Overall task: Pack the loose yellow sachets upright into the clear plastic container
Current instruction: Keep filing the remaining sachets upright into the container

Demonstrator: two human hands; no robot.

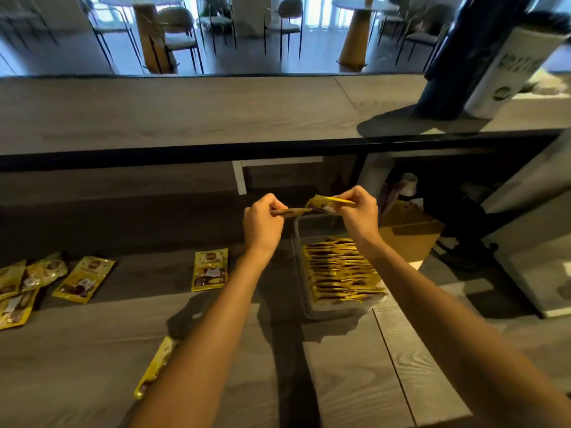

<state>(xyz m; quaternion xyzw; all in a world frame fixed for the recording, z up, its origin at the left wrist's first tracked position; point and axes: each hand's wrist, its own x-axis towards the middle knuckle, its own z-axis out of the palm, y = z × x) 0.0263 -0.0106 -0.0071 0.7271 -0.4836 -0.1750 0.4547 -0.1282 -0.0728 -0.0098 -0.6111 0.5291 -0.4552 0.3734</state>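
On the grey wood-grain desk point(77, 350), a loose heap of glossy yellow foil sachets point(18, 285) lies flat at the far left, some overlapping, with one more flat yellow sachet point(84, 279) just beside it, tilted. Nearer the middle a single rectangular sachet point(210, 269) lies face up, and another crinkled one point(154, 369) lies partly hidden under the left forearm. The left hand point(262, 220) is raised with its fingers curled, pinching a thin sachet seen edge-on point(292, 212). Close to its right, the right hand point(360, 211) pinches a bent yellow sachet point(327, 203) between thumb and fingertips; the two held sachets nearly meet above the far end of the clear rectangular plastic container point(318, 225). Inside this container a tight row of upright yellow sachets point(340, 273) fills the near part, their top edges ranked like cards, while the far end is open. A brown cardboard box point(411, 230) sits just behind the container, on its right.
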